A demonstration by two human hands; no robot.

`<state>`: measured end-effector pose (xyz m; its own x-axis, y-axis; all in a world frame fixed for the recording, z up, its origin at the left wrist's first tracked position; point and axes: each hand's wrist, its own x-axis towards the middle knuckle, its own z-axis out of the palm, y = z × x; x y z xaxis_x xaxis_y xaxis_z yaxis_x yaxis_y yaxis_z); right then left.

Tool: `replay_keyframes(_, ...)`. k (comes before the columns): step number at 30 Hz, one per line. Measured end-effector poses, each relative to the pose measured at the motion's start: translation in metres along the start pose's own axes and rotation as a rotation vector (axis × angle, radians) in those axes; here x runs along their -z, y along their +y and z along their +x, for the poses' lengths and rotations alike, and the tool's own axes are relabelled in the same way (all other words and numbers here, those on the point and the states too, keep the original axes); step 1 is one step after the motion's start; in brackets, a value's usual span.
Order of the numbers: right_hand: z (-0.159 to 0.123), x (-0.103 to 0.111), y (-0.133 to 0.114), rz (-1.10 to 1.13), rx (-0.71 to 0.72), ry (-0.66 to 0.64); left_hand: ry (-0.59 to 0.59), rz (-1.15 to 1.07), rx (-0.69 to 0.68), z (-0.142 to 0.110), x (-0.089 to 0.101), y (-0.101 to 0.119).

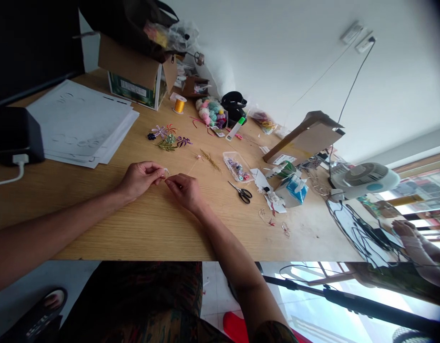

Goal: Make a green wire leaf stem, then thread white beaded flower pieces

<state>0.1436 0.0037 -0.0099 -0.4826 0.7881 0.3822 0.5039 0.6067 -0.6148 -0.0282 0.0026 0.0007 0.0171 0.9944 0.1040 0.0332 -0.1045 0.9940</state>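
Fingers (156,174) of left hand (140,180) and right hand (186,189) are pinching together, seemingly on a pale strand (166,171) lying between their tips.

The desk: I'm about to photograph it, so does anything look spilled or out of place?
Slightly: loose reddish bits lie on the desk near the scissors, outside the clear tray of small parts, so they look like stray scraps. Nothing looks plainly spilled.

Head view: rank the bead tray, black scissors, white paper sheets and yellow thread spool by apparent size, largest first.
1. White paper sheets
2. Bead tray
3. Black scissors
4. Yellow thread spool
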Motion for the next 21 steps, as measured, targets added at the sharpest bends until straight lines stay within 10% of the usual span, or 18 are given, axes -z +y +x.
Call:
replay_keyframes(12,0.005,0.008,0.010,0.022,-0.100,0.153,-0.266,0.212,-0.079,-0.004,-0.002,-0.007)
replay_keyframes(21,0.003,-0.002,0.011,0.045,-0.097,0.028,-0.070,-0.040,-0.002,-0.002,-0.001,0.003)
